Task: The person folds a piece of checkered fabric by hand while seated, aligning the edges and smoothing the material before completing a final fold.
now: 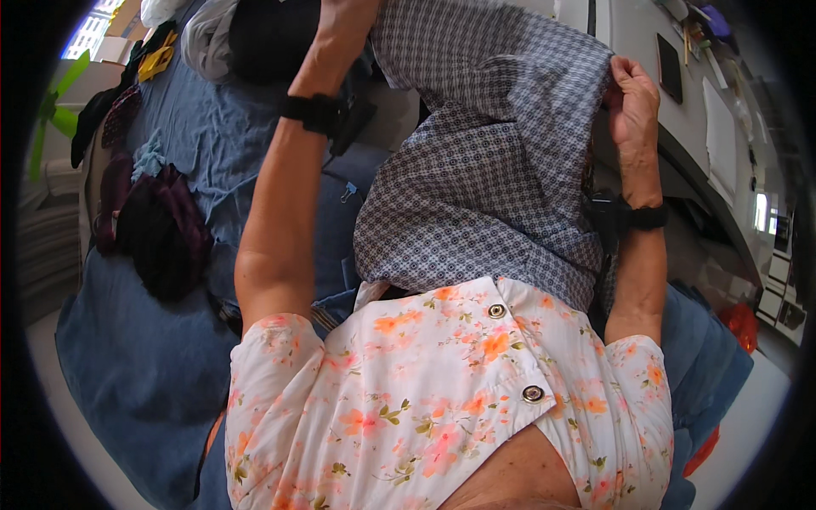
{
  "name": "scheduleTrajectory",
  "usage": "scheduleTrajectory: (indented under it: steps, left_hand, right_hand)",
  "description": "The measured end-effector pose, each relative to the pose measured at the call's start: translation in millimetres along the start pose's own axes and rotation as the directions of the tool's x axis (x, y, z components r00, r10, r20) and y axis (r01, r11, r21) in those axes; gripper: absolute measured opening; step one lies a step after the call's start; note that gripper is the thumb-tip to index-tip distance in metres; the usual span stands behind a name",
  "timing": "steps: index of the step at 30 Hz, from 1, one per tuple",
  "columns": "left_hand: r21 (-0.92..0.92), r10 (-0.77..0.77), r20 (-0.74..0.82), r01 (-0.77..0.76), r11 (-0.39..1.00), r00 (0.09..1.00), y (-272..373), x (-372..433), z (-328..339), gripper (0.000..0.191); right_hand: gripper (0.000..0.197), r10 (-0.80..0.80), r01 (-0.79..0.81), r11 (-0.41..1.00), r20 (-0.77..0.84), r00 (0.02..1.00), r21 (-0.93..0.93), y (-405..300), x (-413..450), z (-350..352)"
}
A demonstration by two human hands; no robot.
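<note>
A blue-and-white cloth with a small geometric pattern lies over my lap and stretches up to the top of the picture. My right hand pinches its right edge between thumb and fingers, beside the table. My left hand is at the cloth's upper left edge, cut by the picture's top; its fingertips are hidden, so its hold cannot be told. Both wrists wear black bands. Part of the cloth is bunched in folds below my hands.
A blue-covered sofa surrounds me, with dark garments and a blue binder clip on it. On the right, a table holds a phone and white paper. Green fan blades show at left.
</note>
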State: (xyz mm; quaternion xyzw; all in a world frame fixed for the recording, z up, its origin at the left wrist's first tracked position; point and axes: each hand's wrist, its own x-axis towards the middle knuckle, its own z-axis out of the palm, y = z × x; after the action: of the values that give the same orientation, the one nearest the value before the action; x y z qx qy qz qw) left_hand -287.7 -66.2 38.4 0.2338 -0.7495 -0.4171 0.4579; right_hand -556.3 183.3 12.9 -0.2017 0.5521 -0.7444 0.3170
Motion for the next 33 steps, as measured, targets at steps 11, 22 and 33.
scheduleTrajectory:
  steps: [11, 22, 33]
  left_hand:
    - [0.206, -0.126, 0.184, 0.087, 0.975, 0.975, 9, 30, 43, 0.017]
    - [0.689, -0.282, 0.313, -0.012, 0.725, 0.907, -39, -68, 17, 0.011]
    - [-0.073, -0.586, 0.305, 0.632, 0.771, 0.75, -4, -77, 23, 0.029]
  right_hand:
    - [0.019, 0.405, -0.321, 0.886, -0.218, 0.888, 0.334, 45, 11, -56]
    - [0.04, -0.283, 0.128, 0.775, -0.159, 0.946, -0.619, -1, -32, -11]
    - [0.012, -0.14, 0.137, 0.822, 0.037, 0.989, -0.552, 11, -31, -6]
